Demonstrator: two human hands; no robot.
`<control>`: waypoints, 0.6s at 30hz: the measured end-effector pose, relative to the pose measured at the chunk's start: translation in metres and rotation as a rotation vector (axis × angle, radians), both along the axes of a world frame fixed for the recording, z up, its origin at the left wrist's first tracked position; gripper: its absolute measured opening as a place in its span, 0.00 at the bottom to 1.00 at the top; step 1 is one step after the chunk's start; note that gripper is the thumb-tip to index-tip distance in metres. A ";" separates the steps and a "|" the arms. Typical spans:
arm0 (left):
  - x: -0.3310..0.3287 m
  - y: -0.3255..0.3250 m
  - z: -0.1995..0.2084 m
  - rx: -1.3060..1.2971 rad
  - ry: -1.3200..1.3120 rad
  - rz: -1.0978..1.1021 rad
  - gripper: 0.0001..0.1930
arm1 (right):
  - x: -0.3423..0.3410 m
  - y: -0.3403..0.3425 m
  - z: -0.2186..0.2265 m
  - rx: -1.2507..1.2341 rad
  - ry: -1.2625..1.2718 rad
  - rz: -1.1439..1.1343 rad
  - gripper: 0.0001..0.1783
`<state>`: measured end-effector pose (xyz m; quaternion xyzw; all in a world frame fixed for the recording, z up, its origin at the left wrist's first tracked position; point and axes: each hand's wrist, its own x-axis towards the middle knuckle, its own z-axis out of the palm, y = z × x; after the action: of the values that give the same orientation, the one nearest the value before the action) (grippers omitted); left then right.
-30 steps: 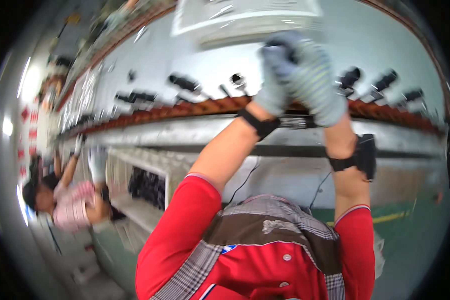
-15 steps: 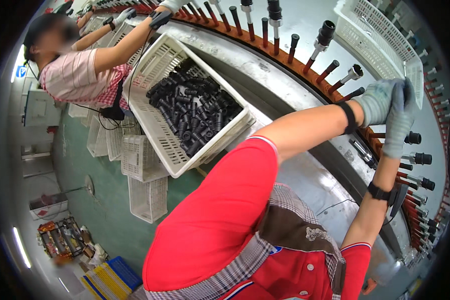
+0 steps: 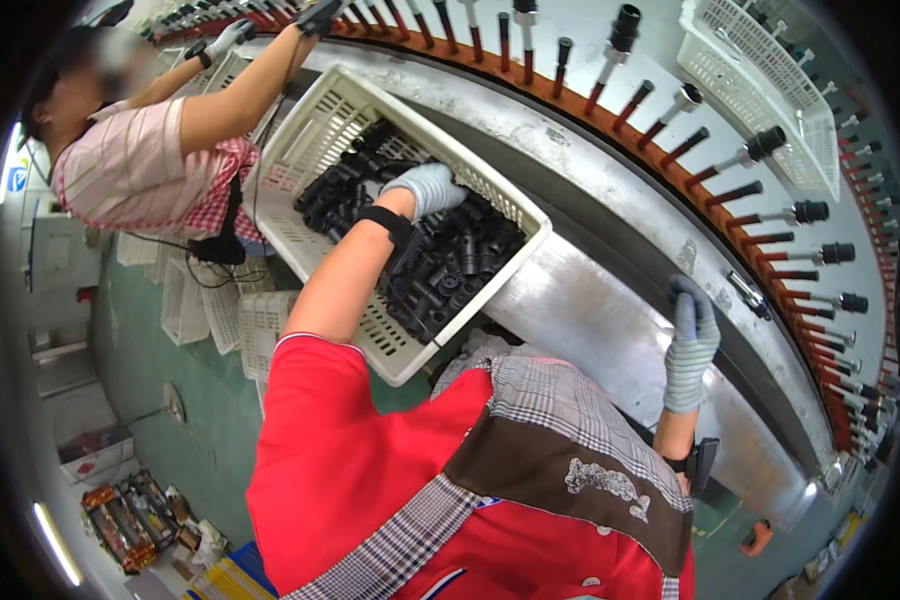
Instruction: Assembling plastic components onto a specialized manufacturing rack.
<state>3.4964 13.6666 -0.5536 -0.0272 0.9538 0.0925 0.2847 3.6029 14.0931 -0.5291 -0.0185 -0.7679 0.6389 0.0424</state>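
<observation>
My left hand, in a grey-white striped glove, reaches into a white slatted plastic crate. It touches the pile of short black tubular parts inside, and its fingertips are turned down and hidden, so their grip cannot be told. My right hand, gloved the same way with darker fingertips, hovers over the metal bench. Its fingers are stretched out with nothing visible in them. Beyond it lies a small metal cylindrical tool on the ledge near the curved row of upright pegs.
Red and black pegs, several topped with black and metal parts, line a curved brown rail. Behind them stands a white basket. At the far left a co-worker reaches toward the same row. More white crates stand on the green floor.
My hands have parted from the rail beside the white basket. The left swung left into the crate; the right came back over the bench. Another black-topped part now stands where they were.
</observation>
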 end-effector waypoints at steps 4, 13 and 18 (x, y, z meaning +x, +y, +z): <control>0.016 0.022 -0.048 -0.086 -0.081 -0.063 0.26 | 0.017 0.000 0.019 0.075 0.081 0.010 0.10; 0.053 0.043 -0.108 0.193 0.127 0.042 0.17 | 0.059 0.076 0.037 0.288 0.102 0.062 0.10; 0.078 0.086 0.059 0.447 0.385 0.155 0.13 | 0.084 0.137 0.036 0.122 0.078 -0.026 0.10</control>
<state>3.5739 13.7531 -0.4947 -0.0185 0.9413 0.3249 0.0896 3.6871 14.2302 -0.4934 -0.0008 -0.8028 0.5907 0.0817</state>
